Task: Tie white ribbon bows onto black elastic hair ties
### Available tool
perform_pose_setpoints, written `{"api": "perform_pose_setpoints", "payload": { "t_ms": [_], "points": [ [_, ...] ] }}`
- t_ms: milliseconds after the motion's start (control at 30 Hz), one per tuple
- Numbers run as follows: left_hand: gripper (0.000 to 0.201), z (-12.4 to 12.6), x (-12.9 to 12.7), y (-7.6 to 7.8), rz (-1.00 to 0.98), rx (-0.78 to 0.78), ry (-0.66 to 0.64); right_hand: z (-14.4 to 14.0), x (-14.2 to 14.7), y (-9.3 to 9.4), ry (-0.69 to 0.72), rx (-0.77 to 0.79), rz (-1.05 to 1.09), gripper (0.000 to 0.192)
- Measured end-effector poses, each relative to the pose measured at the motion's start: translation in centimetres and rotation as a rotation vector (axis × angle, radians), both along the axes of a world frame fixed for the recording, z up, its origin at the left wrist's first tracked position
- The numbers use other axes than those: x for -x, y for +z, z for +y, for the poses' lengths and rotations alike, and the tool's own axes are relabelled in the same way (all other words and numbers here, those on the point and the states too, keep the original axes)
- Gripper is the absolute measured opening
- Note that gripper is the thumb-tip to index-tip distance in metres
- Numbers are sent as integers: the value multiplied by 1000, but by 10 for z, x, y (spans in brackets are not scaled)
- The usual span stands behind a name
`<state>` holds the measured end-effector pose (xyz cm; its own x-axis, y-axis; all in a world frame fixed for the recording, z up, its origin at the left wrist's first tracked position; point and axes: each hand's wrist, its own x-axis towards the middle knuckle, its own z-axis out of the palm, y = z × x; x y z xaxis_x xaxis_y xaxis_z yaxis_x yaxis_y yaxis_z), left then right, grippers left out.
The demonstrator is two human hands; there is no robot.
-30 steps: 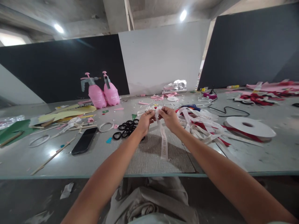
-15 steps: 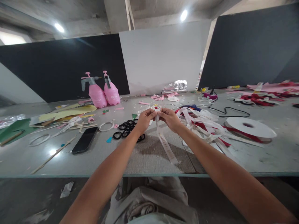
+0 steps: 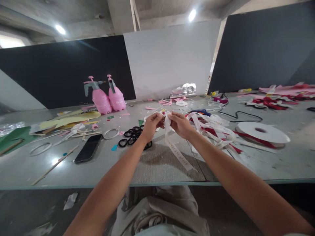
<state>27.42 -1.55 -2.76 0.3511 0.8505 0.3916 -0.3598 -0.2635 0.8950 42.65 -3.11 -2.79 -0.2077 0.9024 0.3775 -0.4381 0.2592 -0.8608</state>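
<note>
One left grip (image 3: 152,126) and one right grip (image 3: 181,125) pinch a white ribbon (image 3: 179,155); black rings (image 3: 136,131) lie near the left grip.

On my feed, the grey tabletop (image 3: 283,164) carries black rings (image 3: 135,135) just left of the fingers (image 3: 173,117), a phone (image 3: 89,149) farther left, and two pink spray bottles (image 3: 117,99) beyond, leftward. Right of the fingers I see tangled ribbons (image 3: 226,132), then a white spool (image 3: 272,135).

Head-worn view — forward, down over table (image 3: 278,164)
</note>
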Motion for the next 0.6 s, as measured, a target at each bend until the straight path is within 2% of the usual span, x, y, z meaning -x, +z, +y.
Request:
{"api": "perform_pose_setpoints", "payload": {
  "t_ms": [167, 400, 600],
  "points": [
    [31, -1, 0, -2, 129, -128, 59, -1, 0, 0, -44, 11, -44, 31],
    [27, -2, 6, 4, 240, -312, 121, 2, -1, -3, -24, 13, -82, 31],
    [22, -3, 7, 4, 284, -360, 155, 2, -1, -2, -19, 27, -75, 33]
  ]
}}
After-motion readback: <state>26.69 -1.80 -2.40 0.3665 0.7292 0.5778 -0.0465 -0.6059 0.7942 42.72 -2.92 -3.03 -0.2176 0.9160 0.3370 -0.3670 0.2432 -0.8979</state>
